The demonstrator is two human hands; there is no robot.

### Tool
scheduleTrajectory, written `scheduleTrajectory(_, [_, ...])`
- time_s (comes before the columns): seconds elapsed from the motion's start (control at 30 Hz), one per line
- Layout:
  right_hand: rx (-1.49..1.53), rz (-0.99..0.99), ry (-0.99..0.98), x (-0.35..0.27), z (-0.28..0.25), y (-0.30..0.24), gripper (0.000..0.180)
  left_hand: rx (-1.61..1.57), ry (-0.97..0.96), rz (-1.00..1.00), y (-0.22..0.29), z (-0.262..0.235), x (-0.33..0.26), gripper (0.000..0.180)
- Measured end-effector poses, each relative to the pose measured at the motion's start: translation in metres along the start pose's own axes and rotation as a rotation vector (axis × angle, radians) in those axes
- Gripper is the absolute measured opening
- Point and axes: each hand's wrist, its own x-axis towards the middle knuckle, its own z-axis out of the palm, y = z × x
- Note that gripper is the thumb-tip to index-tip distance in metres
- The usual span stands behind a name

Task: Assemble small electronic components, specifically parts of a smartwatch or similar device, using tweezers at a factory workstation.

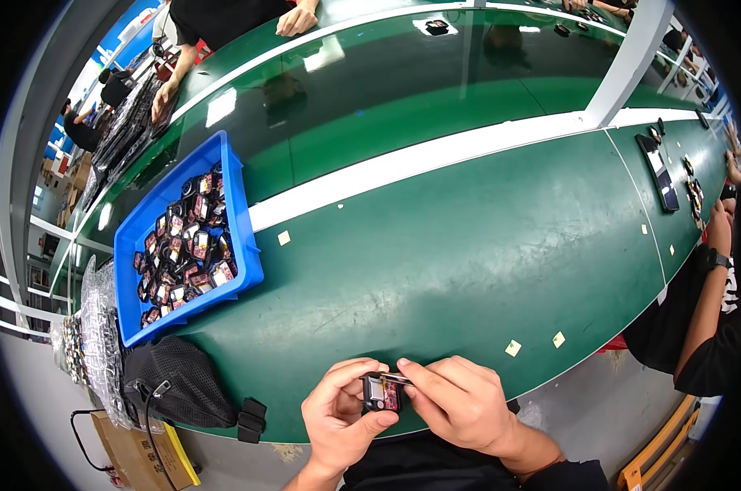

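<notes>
Near the table's front edge, my left hand [340, 413] is closed round a small black electronic device [379, 394]. Its open side faces up and shows a silvery block and a reddish part within. At the device's upper right edge, my right hand [466, 403] pinches a thin, dark, shiny strip-like piece [397, 378], perhaps a tweezer tip; the fingers cover most of it. Left of my hands, a blue plastic bin [246, 245] holds many similar black devices [192, 241] in a loose heap.
A black mesh bag [178, 383] lies at the front left, beside clear plastic packaging [101, 344]. Small pale paper squares [513, 349] dot the green table [436, 270]. A white post [628, 65] rises at the back. Co-workers sit at right and across; a black tray [657, 173] lies far right.
</notes>
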Motion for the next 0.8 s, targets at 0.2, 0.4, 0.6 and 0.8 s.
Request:
scheduleTrajectory(0.2, [0.030, -0.004, 0.008, 0.001, 0.002, -0.003, 0.037, -0.004, 0.008, 0.046, 0.002, -0.006, -0.001, 0.061])
scheduleTrajectory(0.4, [0.001, 0.005, 0.023, -0.001, 0.006, 0.003, 0.031, 0.310, 0.275, 0.398, 0.027, -0.036, 0.023, 0.062])
scheduleTrajectory(0.6, [0.036, 0.040, -0.002, 0.003, -0.002, -0.005, 0.031, 0.691, 0.520, 0.548, 0.068, -0.095, 0.066, 0.036])
scheduleTrajectory(0.8, [0.030, 0.044, 0.022, 0.008, 0.001, -0.011, 0.030, 1.289, 0.592, 0.355, 0.070, -0.099, 0.082, 0.023])
